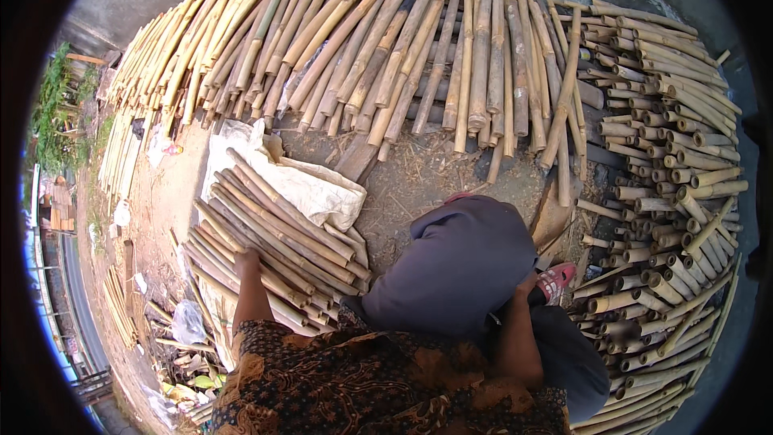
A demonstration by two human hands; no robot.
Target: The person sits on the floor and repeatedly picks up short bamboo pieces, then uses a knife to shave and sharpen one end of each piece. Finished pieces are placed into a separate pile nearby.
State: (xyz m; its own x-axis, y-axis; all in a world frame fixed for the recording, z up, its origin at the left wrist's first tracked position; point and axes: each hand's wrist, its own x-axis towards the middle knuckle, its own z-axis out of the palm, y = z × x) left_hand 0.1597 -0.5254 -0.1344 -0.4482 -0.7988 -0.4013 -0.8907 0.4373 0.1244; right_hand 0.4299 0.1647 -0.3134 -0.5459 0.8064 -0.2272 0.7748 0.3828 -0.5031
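Bamboo poles (282, 229) over the white sack (322, 193) at your left should handle stiff, light and slick, best held mid-length; your left hand (248, 261) touches them, but its closure, like your right hand's (527, 283), I cannot tell.

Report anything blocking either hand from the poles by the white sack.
Nothing visible blocks the left hand, which appears to touch the bamboo poles; the bent grey-trousered leg stands between them and the right hand.

Room above dirt ground (400, 203); bamboo pile (278, 227) left, bent knee (471, 234) right
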